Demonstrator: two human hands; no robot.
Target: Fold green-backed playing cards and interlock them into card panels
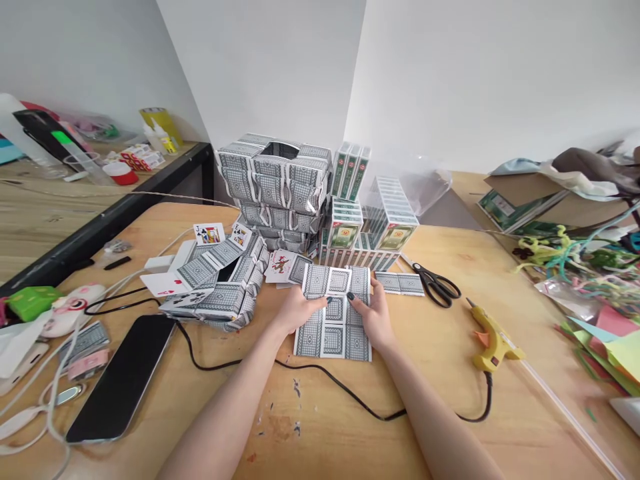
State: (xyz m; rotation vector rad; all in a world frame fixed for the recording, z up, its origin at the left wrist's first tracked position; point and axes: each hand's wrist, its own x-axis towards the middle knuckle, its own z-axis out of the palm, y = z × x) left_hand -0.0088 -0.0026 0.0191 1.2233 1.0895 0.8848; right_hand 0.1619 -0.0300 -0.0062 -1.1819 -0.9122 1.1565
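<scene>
Between my two hands is a panel of joined playing cards (334, 340), patterned grey backs facing up. My left hand (297, 310) grips its left edge, thumb lying on top. On the right edge my right hand (374, 313) holds it the same way, its dark-nailed thumb pressing the face; the fingers underneath are hidden. Just behind the panel lie a joker card (281, 265) and a flat strip of cards (400, 283). To the left sits a box-like structure built from cards (240, 293), with loose cards on top. A taller stacked card structure (275, 180) stands behind.
Boxed card decks (347, 233) are stacked at the back. Black-handled scissors (437, 285) and a yellow glue gun (495, 343) lie to the right, its black cord (340, 387) crossing the table under my arms. A phone (123, 380) and white cables are at left; coloured paper (615, 340) is far right.
</scene>
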